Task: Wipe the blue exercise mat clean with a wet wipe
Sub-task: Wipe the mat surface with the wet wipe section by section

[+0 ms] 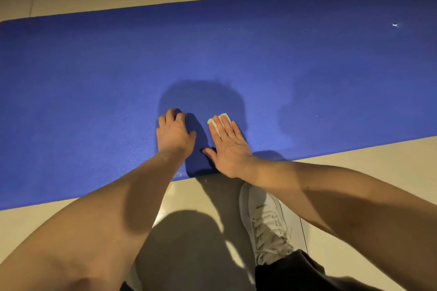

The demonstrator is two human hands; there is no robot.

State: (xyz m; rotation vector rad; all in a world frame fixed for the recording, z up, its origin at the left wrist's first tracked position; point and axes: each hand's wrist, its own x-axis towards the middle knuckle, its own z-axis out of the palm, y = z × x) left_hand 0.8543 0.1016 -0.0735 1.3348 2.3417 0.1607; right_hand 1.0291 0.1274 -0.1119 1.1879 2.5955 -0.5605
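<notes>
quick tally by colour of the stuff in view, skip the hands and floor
blue: 1, the exercise mat
white: 3, the wet wipe, the shoe, a small scrap lying on the mat
total: 4

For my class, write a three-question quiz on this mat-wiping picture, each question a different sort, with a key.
1. True or false: the right hand presses the wet wipe flat onto the blue mat.
2. Which of the hands rests on the mat without a wipe? A) left hand B) right hand
3. Fill in: a white speck lies near the mat's far ___ end.
Key: 1 true; 2 A; 3 right.
</notes>
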